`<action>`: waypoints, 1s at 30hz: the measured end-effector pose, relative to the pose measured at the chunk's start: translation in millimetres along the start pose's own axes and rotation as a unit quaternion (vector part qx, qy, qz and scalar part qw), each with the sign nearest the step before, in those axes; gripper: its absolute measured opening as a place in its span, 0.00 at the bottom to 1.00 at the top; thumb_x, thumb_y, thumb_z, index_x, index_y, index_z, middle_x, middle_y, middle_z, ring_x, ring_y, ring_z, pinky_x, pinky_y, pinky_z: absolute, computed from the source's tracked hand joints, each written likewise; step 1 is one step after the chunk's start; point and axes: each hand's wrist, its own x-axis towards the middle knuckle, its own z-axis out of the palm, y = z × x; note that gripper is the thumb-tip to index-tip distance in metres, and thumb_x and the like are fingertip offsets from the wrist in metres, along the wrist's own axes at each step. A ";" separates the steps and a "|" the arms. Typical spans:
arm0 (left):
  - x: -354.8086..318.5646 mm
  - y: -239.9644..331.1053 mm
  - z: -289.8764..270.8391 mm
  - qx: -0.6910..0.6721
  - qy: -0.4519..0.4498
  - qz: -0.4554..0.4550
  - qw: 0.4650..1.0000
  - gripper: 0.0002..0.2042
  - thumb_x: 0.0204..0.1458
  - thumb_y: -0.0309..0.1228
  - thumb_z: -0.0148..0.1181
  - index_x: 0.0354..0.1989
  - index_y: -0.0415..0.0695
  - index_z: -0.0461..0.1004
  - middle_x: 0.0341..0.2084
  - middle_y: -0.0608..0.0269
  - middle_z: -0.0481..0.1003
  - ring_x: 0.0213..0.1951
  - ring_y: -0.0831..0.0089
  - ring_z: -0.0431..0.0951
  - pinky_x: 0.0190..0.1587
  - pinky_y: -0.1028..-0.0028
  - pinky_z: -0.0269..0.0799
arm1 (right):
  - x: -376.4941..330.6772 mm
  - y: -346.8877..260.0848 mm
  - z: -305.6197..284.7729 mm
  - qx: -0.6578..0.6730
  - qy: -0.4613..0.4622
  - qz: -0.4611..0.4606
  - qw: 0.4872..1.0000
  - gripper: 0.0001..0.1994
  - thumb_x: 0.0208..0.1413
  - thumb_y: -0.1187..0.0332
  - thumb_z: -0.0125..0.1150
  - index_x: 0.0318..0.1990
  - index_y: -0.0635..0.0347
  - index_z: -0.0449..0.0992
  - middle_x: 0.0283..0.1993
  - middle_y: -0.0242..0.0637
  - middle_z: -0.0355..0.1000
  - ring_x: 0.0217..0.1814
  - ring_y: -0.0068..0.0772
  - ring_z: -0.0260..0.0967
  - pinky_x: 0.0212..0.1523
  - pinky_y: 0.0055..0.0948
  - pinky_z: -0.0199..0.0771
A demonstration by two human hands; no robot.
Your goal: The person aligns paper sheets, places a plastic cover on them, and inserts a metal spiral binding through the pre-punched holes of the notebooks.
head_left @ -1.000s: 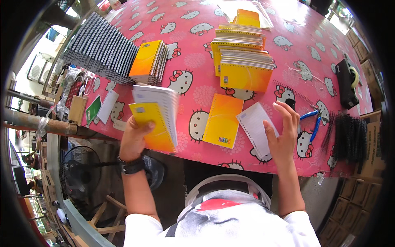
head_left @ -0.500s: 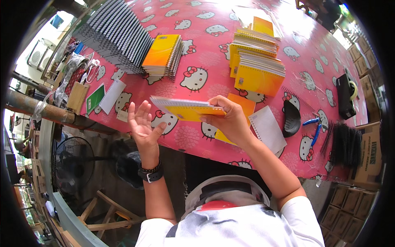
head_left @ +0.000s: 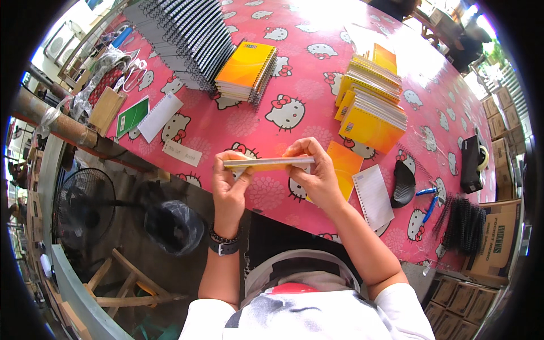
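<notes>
Left hand and right hand pinching a yellow notebook edge-on, just over the worktop's front edge.

Left forearm's nearly upright, dark watch on the wrist; the right one slants in from the right. Each hand grips one end, thumbs on the near side, fingers curled round the far side. From here it's basically a whitish strip of pages with yellow cover showing underneath. Worktop's pink with a cartoon-cat print: white punched page near the front edge, blue-handled pliers and black wire spirals toward the right edge, tall spiral-bound stack along the left edge. Floor fan sits past the front left corner.
</notes>
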 end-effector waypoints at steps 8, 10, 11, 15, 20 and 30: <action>-4.2 -10.4 -15.1 0.099 -0.040 0.038 0.994 0.09 0.54 0.29 0.54 0.38 0.42 0.61 0.34 0.65 0.66 0.36 0.81 0.66 0.41 0.80 0.65 | -1.5 4.9 -1.2 0.107 -0.018 0.030 0.994 0.10 0.48 0.75 0.62 0.40 0.63 0.73 0.31 0.27 0.71 0.35 0.14 0.64 0.38 0.17 0.66; -5.5 -9.7 -19.0 0.102 -0.044 0.036 0.993 0.09 0.54 0.28 0.55 0.37 0.42 0.61 0.34 0.65 0.66 0.36 0.81 0.66 0.41 0.80 0.65 | -3.5 7.9 -5.7 0.087 -0.034 0.056 0.994 0.08 0.48 0.77 0.62 0.37 0.62 0.73 0.31 0.27 0.72 0.35 0.14 0.65 0.38 0.18 0.68; -5.9 -9.4 -22.0 0.106 -0.049 0.030 0.993 0.09 0.53 0.28 0.55 0.36 0.41 0.62 0.34 0.65 0.66 0.36 0.81 0.66 0.41 0.80 0.65 | -4.7 8.9 -7.1 0.078 -0.042 0.070 0.994 0.08 0.47 0.77 0.62 0.36 0.62 0.74 0.31 0.28 0.72 0.34 0.14 0.66 0.38 0.18 0.68; -11.1 0.6 -12.6 0.107 -0.032 0.068 0.991 0.09 0.51 0.26 0.58 0.35 0.41 0.64 0.34 0.64 0.67 0.35 0.81 0.67 0.41 0.79 0.65 | -7.2 2.5 -9.5 0.008 -0.041 -0.024 0.999 0.07 0.46 0.79 0.61 0.34 0.62 0.74 0.34 0.31 0.74 0.36 0.17 0.68 0.37 0.19 0.70; -18.6 15.3 -3.3 0.148 -0.078 0.199 0.966 0.11 0.44 0.26 0.64 0.33 0.44 0.67 0.30 0.63 0.72 0.35 0.75 0.71 0.48 0.67 0.62 | -27.4 -21.2 -23.5 -0.004 -0.053 -0.145 0.988 0.10 0.41 0.80 0.64 0.34 0.60 0.75 0.36 0.32 0.75 0.38 0.29 0.71 0.40 0.25 0.70; -25.3 8.9 41.4 0.112 -0.170 0.168 0.965 0.11 0.38 0.30 0.69 0.28 0.46 0.72 0.25 0.66 0.75 0.32 0.72 0.73 0.53 0.61 0.57 | -84.5 -23.8 -59.4 -0.047 0.061 -0.146 0.986 0.10 0.37 0.77 0.68 0.31 0.59 0.76 0.32 0.31 0.75 0.36 0.30 0.71 0.40 0.26 0.71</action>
